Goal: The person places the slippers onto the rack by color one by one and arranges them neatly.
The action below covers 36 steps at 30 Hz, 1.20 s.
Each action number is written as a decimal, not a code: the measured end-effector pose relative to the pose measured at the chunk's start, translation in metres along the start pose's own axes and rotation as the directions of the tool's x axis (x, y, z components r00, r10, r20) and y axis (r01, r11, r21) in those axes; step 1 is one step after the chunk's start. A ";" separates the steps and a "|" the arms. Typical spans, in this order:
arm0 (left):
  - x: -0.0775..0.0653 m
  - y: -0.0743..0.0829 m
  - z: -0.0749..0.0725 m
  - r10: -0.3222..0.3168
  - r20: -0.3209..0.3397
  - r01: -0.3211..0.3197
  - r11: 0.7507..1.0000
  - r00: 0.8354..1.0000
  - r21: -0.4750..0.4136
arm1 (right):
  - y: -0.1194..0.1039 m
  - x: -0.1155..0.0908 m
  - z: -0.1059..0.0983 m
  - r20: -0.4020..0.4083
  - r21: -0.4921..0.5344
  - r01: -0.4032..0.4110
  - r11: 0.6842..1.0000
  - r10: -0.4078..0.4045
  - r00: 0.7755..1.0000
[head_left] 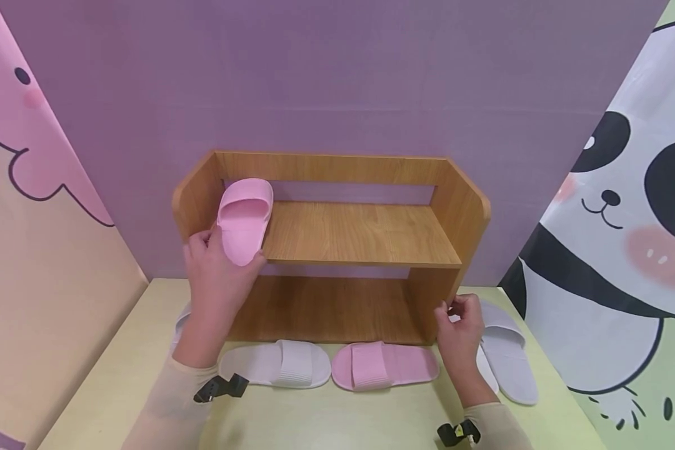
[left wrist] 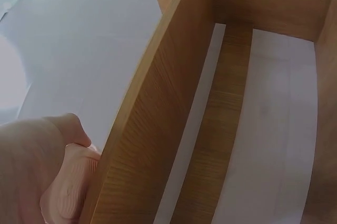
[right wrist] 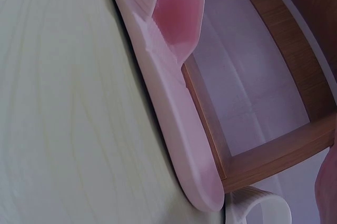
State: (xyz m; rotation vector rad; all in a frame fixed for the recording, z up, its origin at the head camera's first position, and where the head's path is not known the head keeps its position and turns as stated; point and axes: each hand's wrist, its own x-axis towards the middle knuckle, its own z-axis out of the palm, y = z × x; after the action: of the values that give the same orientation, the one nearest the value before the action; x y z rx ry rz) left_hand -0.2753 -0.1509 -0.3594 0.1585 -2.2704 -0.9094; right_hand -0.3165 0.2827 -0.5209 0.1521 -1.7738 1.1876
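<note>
The pink slipper (head_left: 243, 240) is at the left end of the upper shelf (head_left: 360, 231) of a wooden rack (head_left: 332, 167), just beside the left side panel (head_left: 194, 200). Its long axis runs front to back, tipped a little to the right at the far end: the strap (head_left: 250, 189) lies towards the back, the heel towards the person, at the shelf's front edge. Whether the sole rests on the board or is held just above it, I cannot tell.

The left hand (head_left: 220, 281) grasps that heel end, thumb on the right edge and fingers on the left, so the slipper reaches forward from the fingers, into the shelf. The left wrist view also shows the heel close by the board's edge.

The right hand (head_left: 462, 325) is well apart, low at the front edge of the right side panel (head_left: 462, 206), its fingers curled and seemingly gripping that edge.

On the tabletop (head_left: 337, 419), along the rack's lower front edge, a white slipper (head_left: 253, 362) and a second pink slipper (head_left: 413, 364) lie crosswise, toes facing. Pale slippers (head_left: 512, 369) lie past the rack's right front corner; another light one (head_left: 181, 322) shows partly behind the left forearm.
</note>
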 end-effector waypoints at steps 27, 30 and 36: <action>-0.001 -0.001 0.000 0.034 -0.017 -0.032 0.992 0.999 0.123 | -0.033 0.002 -0.001 -0.010 0.039 -0.002 0.999 0.002 1.000; -0.001 -0.002 0.000 0.046 -0.012 -0.044 0.988 0.999 0.151 | -0.033 0.002 -0.001 -0.010 0.035 -0.008 0.999 0.009 1.000; 0.000 -0.005 0.001 0.077 -0.041 -0.068 0.983 0.996 0.172 | -0.027 0.001 0.001 -0.011 0.018 -0.019 1.000 0.019 1.000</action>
State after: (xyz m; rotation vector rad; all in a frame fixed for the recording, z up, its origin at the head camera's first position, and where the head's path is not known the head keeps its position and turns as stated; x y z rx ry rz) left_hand -0.2763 -0.1543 -0.3637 0.1700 -2.2933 -0.6660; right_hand -0.3025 0.2686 -0.5021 0.1395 -1.7590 1.2163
